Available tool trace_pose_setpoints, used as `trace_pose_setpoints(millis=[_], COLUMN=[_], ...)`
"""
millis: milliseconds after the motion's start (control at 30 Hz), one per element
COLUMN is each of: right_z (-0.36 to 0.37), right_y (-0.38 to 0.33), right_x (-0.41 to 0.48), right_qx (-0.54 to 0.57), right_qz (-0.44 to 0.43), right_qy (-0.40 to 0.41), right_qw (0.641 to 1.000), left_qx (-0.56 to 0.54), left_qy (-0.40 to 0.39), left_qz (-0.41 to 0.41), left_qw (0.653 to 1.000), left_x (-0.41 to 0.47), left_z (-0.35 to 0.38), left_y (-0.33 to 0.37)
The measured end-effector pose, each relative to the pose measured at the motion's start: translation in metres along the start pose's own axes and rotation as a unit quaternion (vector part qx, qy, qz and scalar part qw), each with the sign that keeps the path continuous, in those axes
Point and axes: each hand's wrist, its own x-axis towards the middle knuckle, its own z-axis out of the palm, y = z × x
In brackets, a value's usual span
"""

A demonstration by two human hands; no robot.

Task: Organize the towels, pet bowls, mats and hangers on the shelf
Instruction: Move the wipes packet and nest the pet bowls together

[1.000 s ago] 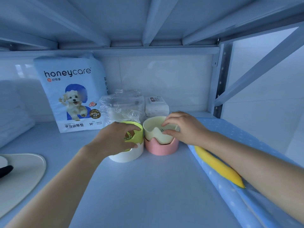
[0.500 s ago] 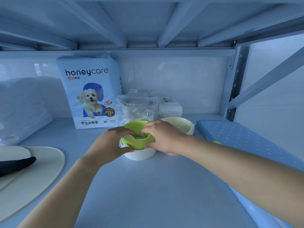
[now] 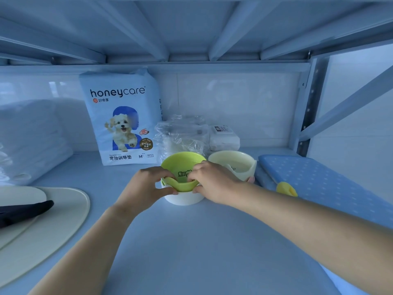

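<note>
Pinching green bowl (image 3: 181,165) near rim w/ left hand (image 3: 146,186) + right hand (image 3: 213,184), mid shelf (image 3: 191,252), just left of cream bowl (image 3: 234,166). Looks midway: pairing bowls now, w/ mats (image 3: 70,211) parked near left; can't spot hangers.

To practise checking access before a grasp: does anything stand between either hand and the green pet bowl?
Nothing visible does. The left hand and right hand both pinch the green pet bowl at its near rim; the cream bowl sits beside it, to the right.
</note>
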Motion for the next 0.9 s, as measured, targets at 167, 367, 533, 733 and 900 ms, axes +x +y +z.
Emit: trace_pose_setpoints(millis=[167, 367, 533, 733, 900], right_z=[-0.005, -0.004, -0.005, -0.003, 0.001], right_y=[0.001, 0.003, 0.006, 0.007, 0.006], right_x=[-0.002, -0.002, -0.001, -0.001, -0.002], right_qx=[0.044, 0.061, 0.071, 0.07, 0.028], right_qz=[0.02, 0.031, 0.034, 0.027, 0.023], right_qy=[0.01, 0.022, 0.026, 0.048, 0.03], right_qw=[0.999, 0.997, 0.997, 0.996, 0.999], left_qx=[0.0, 0.018, 0.056, 0.07, 0.058], left_qy=[0.003, 0.003, -0.01, -0.002, 0.0], left_qz=[0.007, 0.015, 0.029, 0.041, 0.043], left_qw=[1.0, 1.0, 0.998, 0.997, 0.997], left_x=[0.002, 0.004, 0.003, 0.003, 0.003], left_z=[-0.001, -0.003, -0.011, -0.009, -0.007], left_y=[0.002, 0.005, 0.008, 0.011, 0.008])
